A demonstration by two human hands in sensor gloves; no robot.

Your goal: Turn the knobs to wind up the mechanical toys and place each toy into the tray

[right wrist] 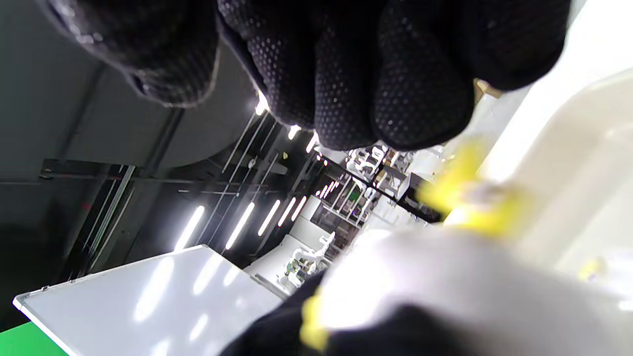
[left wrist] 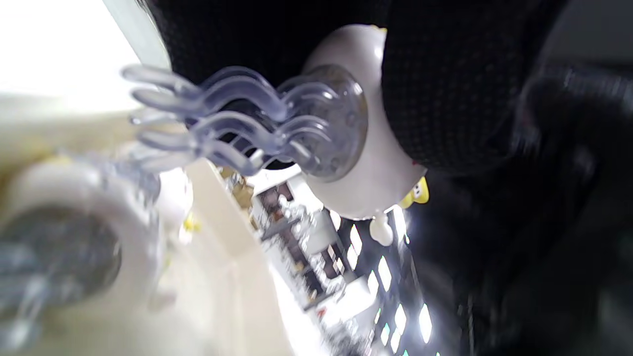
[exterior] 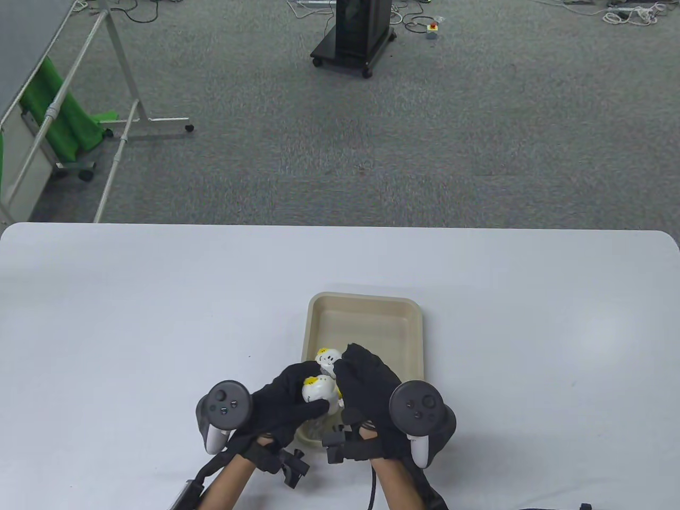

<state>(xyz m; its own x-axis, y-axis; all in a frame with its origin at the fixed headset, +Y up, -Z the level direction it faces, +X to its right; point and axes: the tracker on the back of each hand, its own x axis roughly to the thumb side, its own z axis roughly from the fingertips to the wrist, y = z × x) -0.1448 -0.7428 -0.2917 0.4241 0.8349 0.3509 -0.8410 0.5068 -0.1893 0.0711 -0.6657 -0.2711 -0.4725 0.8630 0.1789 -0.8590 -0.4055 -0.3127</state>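
Observation:
A white wind-up toy with yellow spots is held just above the near end of the beige tray. My left hand grips its body. In the left wrist view its clear wavy legs stick out and a small white knob stands free of any finger. My right hand hovers at the toy's right side with curled fingers that show nothing between them. A second white toy lies in the tray, blurred in the left wrist view.
The white table spreads to both sides of the tray. Its far edge borders grey carpet with a wheeled rack and a black stand.

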